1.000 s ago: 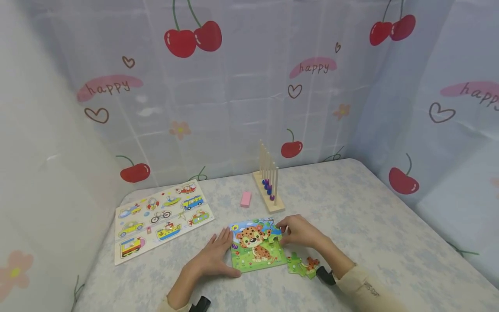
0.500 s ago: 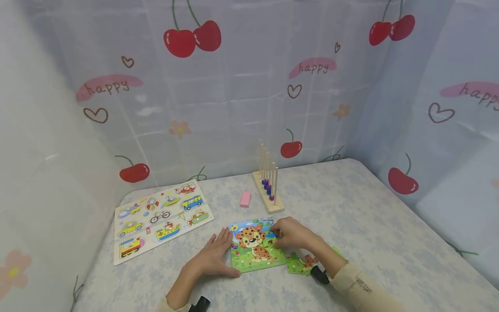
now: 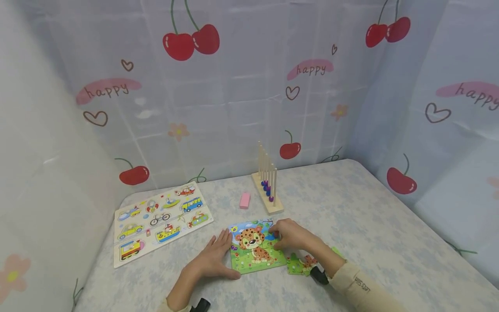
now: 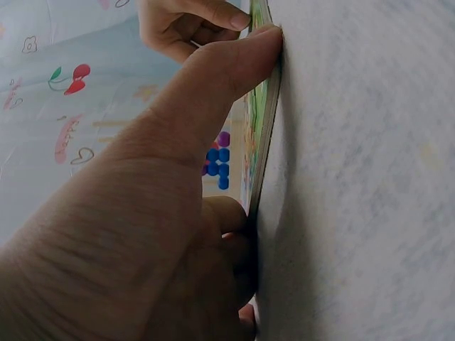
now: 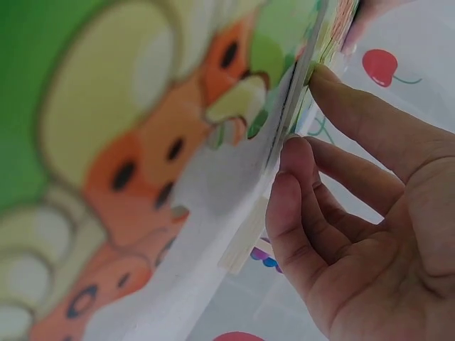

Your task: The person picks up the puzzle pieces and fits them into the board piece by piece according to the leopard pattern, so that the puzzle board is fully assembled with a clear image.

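Note:
A square leopard jigsaw puzzle (image 3: 253,249) lies on the table between both hands. The left hand (image 3: 212,258) rests at its left side, fingers extended along the edge and thumb at the near corner. In the left wrist view that thumb (image 4: 249,57) touches the board's rim. At the puzzle's right side, the right hand (image 3: 294,236) pinches a puzzle piece with bent fingers and thumb, mostly hidden by the hand. The right wrist view shows the thumb (image 5: 341,99) and fingertips at the puzzle's edge. Loose puzzle pieces (image 3: 295,265) lie under the right wrist.
A peg puzzle board (image 3: 161,223) with vehicle pictures lies at the left. Behind the jigsaw are a pink block (image 3: 244,200) and a wooden peg stand (image 3: 276,209) with blue and purple beads. A cherry-printed curtain (image 3: 234,108) encloses the back and sides.
The right hand has moved slightly left, from the puzzle's right edge onto its right part, covering the gap seen there earlier. The left hand has stayed in place.

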`<state>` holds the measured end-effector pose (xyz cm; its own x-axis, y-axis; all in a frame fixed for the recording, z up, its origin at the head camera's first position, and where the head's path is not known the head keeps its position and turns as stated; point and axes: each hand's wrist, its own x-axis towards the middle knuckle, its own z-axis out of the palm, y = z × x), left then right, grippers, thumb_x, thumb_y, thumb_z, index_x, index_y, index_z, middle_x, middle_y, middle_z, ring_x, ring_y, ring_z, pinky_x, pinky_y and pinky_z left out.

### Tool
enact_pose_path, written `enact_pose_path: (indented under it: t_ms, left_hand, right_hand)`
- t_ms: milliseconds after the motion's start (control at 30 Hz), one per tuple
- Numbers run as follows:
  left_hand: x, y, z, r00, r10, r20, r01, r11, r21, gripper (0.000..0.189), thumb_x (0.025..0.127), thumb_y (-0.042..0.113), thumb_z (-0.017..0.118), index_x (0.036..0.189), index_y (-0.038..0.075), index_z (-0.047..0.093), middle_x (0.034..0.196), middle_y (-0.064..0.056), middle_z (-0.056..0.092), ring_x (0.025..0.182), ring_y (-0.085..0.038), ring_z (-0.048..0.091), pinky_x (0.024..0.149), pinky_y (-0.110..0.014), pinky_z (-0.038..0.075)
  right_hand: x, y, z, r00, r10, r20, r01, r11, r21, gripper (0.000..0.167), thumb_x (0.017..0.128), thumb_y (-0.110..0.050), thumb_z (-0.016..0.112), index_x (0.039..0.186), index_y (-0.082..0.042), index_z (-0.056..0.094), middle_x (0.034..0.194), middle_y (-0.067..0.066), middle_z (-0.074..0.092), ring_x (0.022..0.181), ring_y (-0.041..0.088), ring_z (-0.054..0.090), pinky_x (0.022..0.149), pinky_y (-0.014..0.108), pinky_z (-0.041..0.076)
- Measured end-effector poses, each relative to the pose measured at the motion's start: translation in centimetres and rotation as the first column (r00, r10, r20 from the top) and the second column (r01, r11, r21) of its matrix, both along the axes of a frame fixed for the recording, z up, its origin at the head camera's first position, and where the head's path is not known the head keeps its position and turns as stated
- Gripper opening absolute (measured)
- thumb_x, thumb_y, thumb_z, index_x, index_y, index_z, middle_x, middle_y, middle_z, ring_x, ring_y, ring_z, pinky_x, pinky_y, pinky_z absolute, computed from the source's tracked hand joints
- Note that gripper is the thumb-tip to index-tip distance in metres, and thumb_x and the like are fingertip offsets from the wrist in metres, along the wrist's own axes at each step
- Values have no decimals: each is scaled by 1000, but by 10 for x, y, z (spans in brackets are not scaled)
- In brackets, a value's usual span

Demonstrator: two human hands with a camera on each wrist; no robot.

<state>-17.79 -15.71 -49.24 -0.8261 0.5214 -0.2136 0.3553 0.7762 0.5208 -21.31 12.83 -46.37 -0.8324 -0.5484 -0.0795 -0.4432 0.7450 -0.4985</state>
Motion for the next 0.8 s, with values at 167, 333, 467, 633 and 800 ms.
enact_pose_path:
  t_ms: [167,333,467,633,800]
  left_hand:
    - [1,0,-1,1000,-1,4,1,1000,-4,123,68,65,76,154,-2,17,164,-20,5,153,-34,4,123,-56,6]
    - [0,0,1,1000,-1,-10,0,1000,-13,124,68,65,75,154,-2,16,163,-21,4,153,-34,5,123,-56,6]
    - [-1,0,2,1000,3,-8,-3,1000,-11,123,68,65,75,154,-2,16,163,-21,4,153,-34,4,123,-56,6]
    - [-1,-1,2,1000,0,-6,0,1000,-10,123,68,64,76,154,-3,17,163,-21,5,153,-34,5,123,-56,7]
    - [-2,-1,-1,1000,-11,-11,11,1000,-13,124,68,65,76,154,-3,17,163,-21,5,153,-34,5,123,-57,7]
  right_hand:
    - [1,3,-1,1000,10,-20,-11,1000,-18,38,76,-11,80,112,-1,72,96,6,72,79,14,61,65,26,52]
    - [-2,4,-2,999,17,-37,-18,999,-35,26,79,-13,78,103,-3,74,96,6,74,84,16,66,70,27,55]
    - [-4,2,-1,1000,6,-28,-7,999,-42,23,80,-13,78,102,-4,74,96,6,74,84,17,66,72,28,56]
    - [-2,0,1,1000,14,-27,-15,999,-45,25,80,-12,78,103,-3,73,97,7,70,85,18,63,72,28,55]
    - [1,1,4,1000,-21,-22,21,1000,3,32,80,-19,79,108,-5,72,98,3,67,83,14,58,71,28,51]
